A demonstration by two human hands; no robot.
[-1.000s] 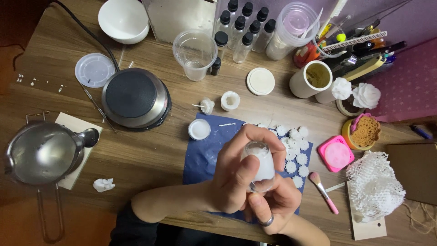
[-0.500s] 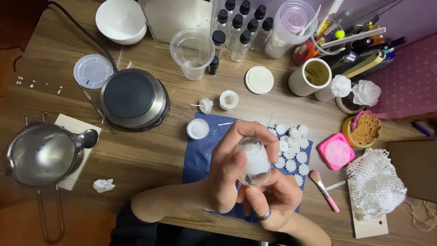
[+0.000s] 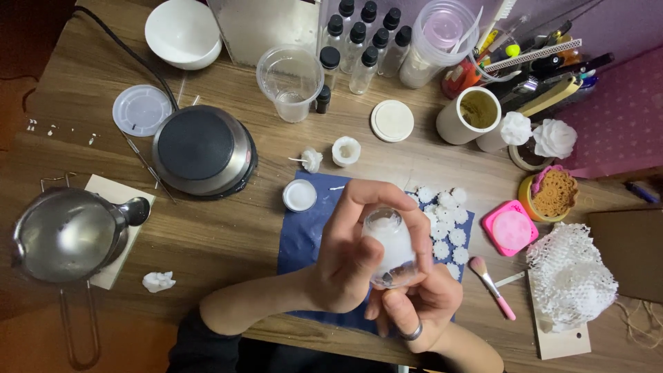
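Observation:
Both hands meet over a blue mat (image 3: 304,235) at the table's near edge. My left hand (image 3: 345,259) wraps a small clear glass jar (image 3: 390,245) filled with white wax, thumb and fingers around its sides. My right hand (image 3: 414,307), a ring on one finger, supports the jar from below. Several small white wax flowers (image 3: 445,221) lie on the mat just right of the jar. A small white round lid (image 3: 300,195) sits at the mat's upper left corner.
A round hot plate (image 3: 202,148) and a steel pouring pot (image 3: 65,235) stand at left. A clear cup (image 3: 291,81), dark-capped bottles (image 3: 359,45), a white bowl (image 3: 183,31), a pink mould (image 3: 511,228), a pink brush (image 3: 490,287) and white netting (image 3: 570,276) surround the mat.
The jar has tilted a little in my hands and my left fingers have shifted around it. Everything else on the table stays put.

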